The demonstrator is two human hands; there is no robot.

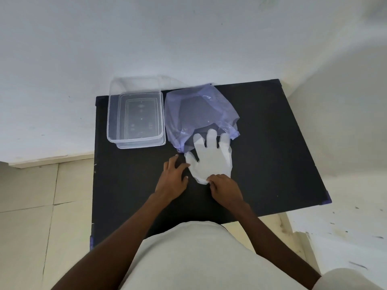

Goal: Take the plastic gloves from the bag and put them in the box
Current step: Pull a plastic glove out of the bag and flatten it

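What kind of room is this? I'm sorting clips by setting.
Probably a plain indoor room, maybe at home: a small black table against a bare white wall, with a pale tiled floor.

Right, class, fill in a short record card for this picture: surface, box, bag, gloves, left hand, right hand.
surface: black table
box: clear plastic box, open, nothing visible inside, left of the bag
bag: translucent purple bag, mouth facing the person
gloves: white plastic gloves flat on the table, fingertips at the bag's mouth
left hand: left hand resting on the table beside the gloves
right hand: right hand pinching the gloves' cuff
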